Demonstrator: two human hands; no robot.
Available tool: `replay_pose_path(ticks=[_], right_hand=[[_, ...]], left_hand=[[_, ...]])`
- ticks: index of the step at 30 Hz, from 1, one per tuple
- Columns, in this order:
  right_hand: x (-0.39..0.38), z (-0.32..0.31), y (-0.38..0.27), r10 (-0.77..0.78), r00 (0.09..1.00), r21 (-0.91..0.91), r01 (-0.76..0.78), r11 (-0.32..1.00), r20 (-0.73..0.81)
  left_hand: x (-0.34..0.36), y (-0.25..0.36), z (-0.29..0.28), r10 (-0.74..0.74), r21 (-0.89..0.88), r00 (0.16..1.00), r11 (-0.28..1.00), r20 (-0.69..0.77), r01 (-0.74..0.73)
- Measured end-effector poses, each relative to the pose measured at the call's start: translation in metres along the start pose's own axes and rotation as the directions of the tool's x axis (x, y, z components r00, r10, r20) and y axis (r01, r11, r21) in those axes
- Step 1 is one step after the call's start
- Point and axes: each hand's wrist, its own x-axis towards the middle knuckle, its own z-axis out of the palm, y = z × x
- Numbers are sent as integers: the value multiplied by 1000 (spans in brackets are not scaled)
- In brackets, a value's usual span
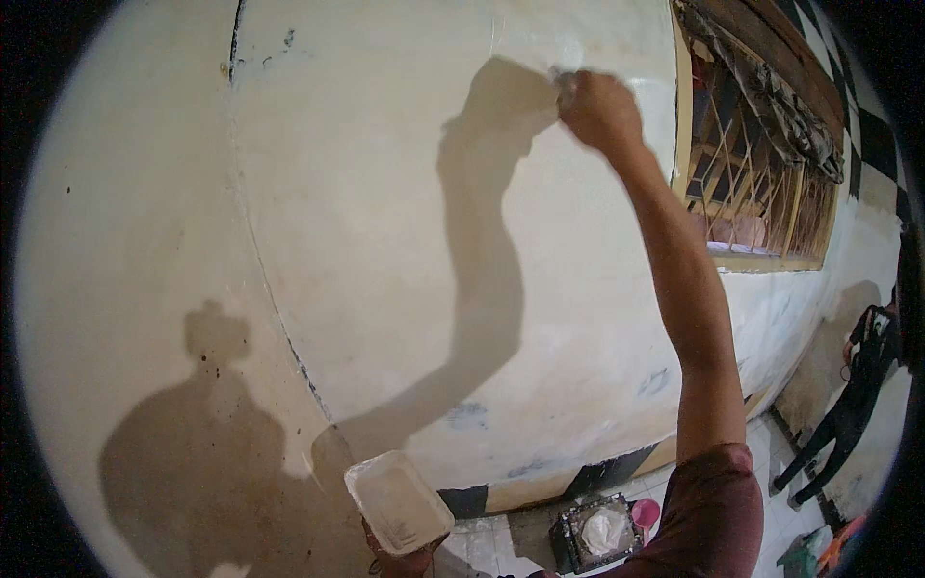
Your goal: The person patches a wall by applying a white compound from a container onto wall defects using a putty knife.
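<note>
Raised high against the off-white wall (pixel 376 222), my right hand (pixel 601 108) is closed in a grip. At its fingers shows a small greyish blurred tool edge that I cannot make out, at or close to the wall near the window. Low in front of me my left hand (pixel 403 562) holds a cream rectangular tub (pixel 400 501) from below, its open top tilted toward me. Whitish residue coats the tub's inside, with a darker patch near its lower end.
A barred window (pixel 761 173) with a wooden frame and dark cloth is at the right. Below stands a dark crate (pixel 568 549) bearing a white lump (pixel 604 530), beside a pink dipper (pixel 646 512). A person in dark clothes (pixel 853 395) stands far right. A crack (pixel 275 323) runs down the wall.
</note>
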Motion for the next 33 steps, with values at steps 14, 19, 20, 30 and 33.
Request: replay_pose_path(ticks=[14, 19, 20, 30, 33], right_hand=[[115, 38, -79, 341, 918, 202, -302, 932, -202], [132, 71, -302, 200, 949, 448, -73, 891, -243], [124, 67, -339, 193, 941, 512, -25, 859, -277], [84, 19, -251, -88, 956, 286, 170, 943, -279], [66, 33, -141, -210, 858, 22, 249, 968, -469]], left_hand=[[-10, 32, -13, 152, -47, 986, 988, 71, -149], [-10, 44, -18, 235, -49, 971, 971, 45, -233], [-9, 46, -17, 251, -46, 967, 967, 39, -249], [-10, 43, -22, 189, -46, 980, 980, -56, -191], [-6, 40, -21, 142, -72, 990, 987, -21, -144]])
